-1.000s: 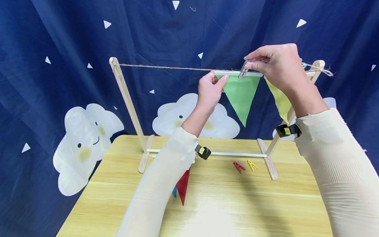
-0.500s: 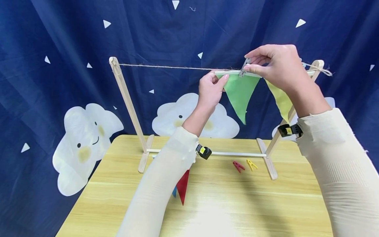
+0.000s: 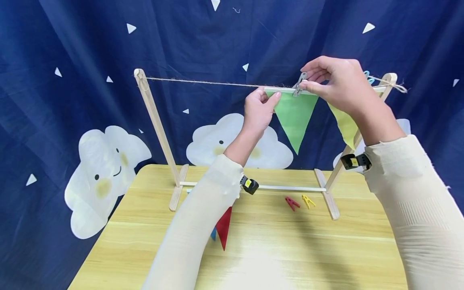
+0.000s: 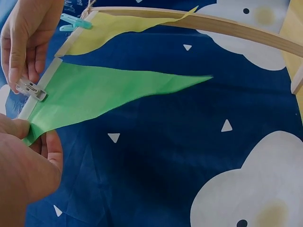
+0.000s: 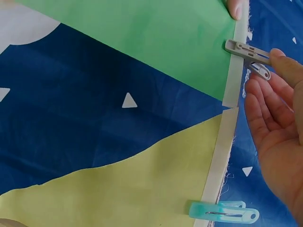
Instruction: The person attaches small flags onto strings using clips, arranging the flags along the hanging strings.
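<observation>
A green triangular pennant (image 3: 296, 117) with a white top strip hangs along the twine (image 3: 203, 82). My left hand (image 3: 258, 110) pinches the strip's left end between thumb and fingers. Near the middle of the strip, a grey clothespin (image 5: 248, 51) sits with its jaws over the white edge. My right hand (image 3: 344, 82) holds that clothespin by its handles, the thumb on one and fingertips at the other. Beside the green one, a yellow pennant (image 5: 142, 189) hangs from the twine, with a turquoise clothespin (image 5: 225, 213) on its strip; the right hand partly covers it in the head view.
Wooden posts (image 3: 156, 125) joined by a low crossbar (image 3: 290, 188) carry the twine above the wooden table (image 3: 275, 241). A red clothespin (image 3: 292, 203) and a yellow clothespin (image 3: 308, 201) lie on the table. Red (image 3: 224, 229) and blue pennants (image 3: 213, 234) are partly hidden under the left sleeve.
The green pennant's lower tip has swung slightly. My right hand has shifted a little down with the clothespin tilting slightly; the left hand keeps its hold nearly in place.
</observation>
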`<state>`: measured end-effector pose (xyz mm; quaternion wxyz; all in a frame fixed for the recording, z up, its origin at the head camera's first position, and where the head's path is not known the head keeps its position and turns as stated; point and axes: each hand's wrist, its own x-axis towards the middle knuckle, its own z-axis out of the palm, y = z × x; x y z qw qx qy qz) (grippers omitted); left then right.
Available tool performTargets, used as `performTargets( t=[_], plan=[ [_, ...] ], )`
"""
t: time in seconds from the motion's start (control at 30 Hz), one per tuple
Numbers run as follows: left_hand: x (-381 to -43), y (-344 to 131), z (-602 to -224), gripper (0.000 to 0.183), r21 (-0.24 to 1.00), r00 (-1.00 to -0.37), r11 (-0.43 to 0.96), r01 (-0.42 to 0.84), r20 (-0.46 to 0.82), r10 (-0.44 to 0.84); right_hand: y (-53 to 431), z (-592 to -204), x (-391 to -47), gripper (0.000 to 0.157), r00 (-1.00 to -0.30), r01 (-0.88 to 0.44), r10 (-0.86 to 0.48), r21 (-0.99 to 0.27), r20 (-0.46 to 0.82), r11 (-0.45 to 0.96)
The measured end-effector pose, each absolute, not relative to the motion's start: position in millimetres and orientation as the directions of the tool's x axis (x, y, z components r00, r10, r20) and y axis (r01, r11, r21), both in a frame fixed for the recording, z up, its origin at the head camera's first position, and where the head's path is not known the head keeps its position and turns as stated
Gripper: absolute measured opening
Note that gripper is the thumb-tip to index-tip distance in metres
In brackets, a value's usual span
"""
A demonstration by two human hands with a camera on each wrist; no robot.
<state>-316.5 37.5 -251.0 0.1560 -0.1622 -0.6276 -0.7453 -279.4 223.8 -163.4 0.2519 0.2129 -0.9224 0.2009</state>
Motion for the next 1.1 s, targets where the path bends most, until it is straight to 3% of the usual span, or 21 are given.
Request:
performTargets(
  t=[1.1],
  plan=[
    [-317.7,33.9,-253.4,0.018,0.897,-0.900,-0.081,0.435,0.436,-0.004,229.9,-168.7,-274.8,0.043,-0.789,-0.495,-0.312,-0.247,0.530,0.833]
  ],
)
